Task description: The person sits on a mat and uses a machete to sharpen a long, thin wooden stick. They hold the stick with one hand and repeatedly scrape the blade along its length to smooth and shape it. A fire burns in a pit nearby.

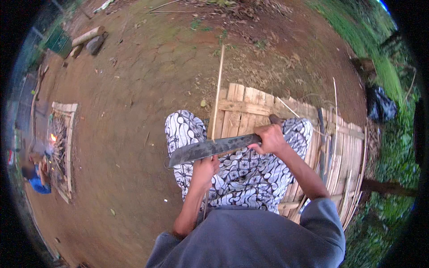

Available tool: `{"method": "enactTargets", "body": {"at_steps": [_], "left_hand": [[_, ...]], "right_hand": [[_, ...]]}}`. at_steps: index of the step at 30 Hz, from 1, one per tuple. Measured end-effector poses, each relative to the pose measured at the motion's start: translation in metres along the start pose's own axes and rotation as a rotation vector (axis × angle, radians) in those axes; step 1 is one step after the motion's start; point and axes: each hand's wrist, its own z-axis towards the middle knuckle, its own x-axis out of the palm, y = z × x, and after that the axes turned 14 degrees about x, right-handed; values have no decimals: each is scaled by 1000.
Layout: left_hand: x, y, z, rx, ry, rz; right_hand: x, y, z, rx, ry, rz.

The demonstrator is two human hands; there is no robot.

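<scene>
In my right hand is the handle of a machete, the fingers closed round it. Its broad dark blade lies across my lap, pointing left. Below the blade, my left hand is closed on a thin bamboo strip. The strip runs away from me past my left knee, and the blade crosses it just beyond that hand. Whether the edge bites into the strip cannot be made out. My legs, in patterned black-and-white cloth, are folded on a slatted bamboo platform.
More thin strips and a long dark piece lie on the platform at right. A black plastic bag sits beyond its right side. Far left, a person in blue is beside a fire with a wooden border.
</scene>
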Motion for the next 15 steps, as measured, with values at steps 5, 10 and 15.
{"method": "enactTargets", "body": {"at_steps": [5, 10, 15], "left_hand": [[-5, -8, 1, -36, 38, -132], [-21, -23, 5, -38, 180, -231], [-40, -7, -13, -103, 352, -147]], "right_hand": [[-1, 11, 3, 102, -85, 16], [-13, 31, 6, 69, -75, 80], [-14, 20, 18, 228, -121, 76]]}}
